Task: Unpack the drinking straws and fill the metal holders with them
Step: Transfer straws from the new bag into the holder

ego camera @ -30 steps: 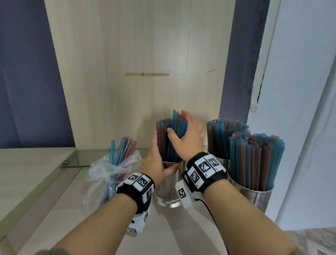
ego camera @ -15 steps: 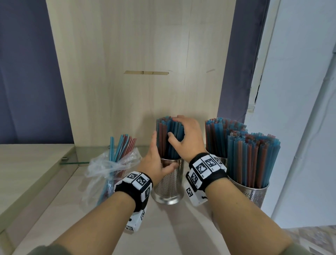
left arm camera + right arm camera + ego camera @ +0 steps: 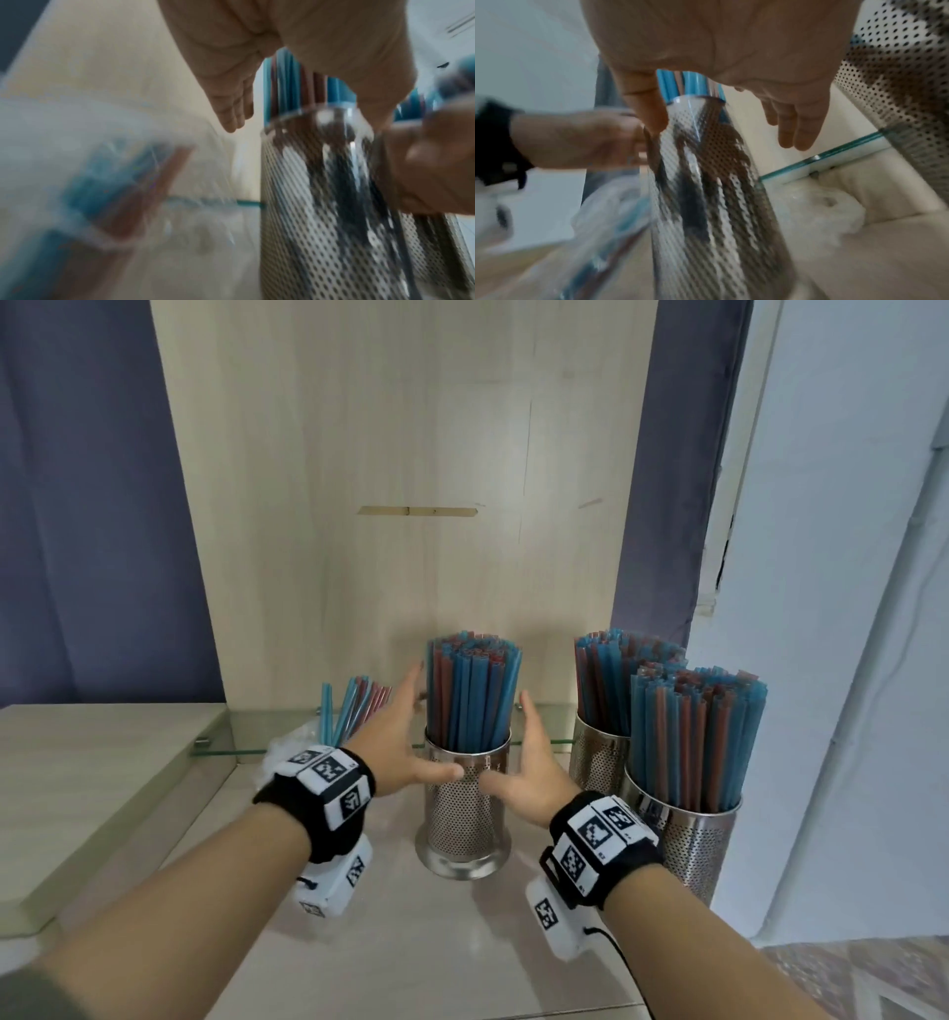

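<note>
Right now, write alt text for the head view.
Two open hands, left hand and right hand, flank a perforated metal holder packed with blue and red straws on a pale counter. Two more full holders stand right; a plastic bag of straws sits left.

Black wristbands (image 3: 328,793), white coded tags; olive sleeve (image 3: 31,988).

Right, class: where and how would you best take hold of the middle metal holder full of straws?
Grip the middle holder by its perforated wall below the rim, one hand from each side. It stands upright, the straws overtop its mouth, and another holder stands close on the right.
</note>
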`<state>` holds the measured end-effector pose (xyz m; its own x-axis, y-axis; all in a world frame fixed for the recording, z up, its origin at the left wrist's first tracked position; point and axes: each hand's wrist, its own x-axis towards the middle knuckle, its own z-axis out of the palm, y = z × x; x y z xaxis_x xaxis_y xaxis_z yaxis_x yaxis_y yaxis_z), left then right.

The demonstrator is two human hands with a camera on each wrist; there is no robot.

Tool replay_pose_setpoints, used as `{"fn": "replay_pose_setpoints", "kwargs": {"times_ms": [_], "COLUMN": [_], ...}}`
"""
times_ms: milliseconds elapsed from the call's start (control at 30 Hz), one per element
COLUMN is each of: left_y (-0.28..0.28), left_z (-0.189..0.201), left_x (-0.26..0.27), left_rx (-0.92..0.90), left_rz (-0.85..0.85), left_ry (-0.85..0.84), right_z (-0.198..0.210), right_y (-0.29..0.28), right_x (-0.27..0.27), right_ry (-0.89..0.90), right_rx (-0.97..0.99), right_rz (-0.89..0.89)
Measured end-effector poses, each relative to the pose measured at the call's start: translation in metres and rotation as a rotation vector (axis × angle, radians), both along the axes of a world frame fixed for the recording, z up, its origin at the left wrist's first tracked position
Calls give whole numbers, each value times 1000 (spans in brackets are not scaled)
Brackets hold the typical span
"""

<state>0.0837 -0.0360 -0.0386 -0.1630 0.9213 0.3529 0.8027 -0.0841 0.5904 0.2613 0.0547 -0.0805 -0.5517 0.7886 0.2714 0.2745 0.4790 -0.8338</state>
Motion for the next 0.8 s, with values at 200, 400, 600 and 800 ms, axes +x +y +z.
{"fn": "replay_pose_setpoints", "kwargs": {"times_ms": [200, 400, 600, 800], "left_y": [-36, -46, -26, 9], "left_z": [24, 4, -8, 1], "left_x": [-50, -90, -95, -90], "left_rx": [29, -177, -232, -319], "left_rz": [321, 530, 557, 637], "left_ry": [99, 77, 116, 83], "right_z": [-9, -19, -21, -22], "right_y": [-2, -1, -2, -3], "right_x": [-5, -12, -17, -21], "right_ry": [-47, -75, -49, -42], "right_rx": [107, 89, 109, 138], "right_rz": [-35, -39, -58, -65]}}
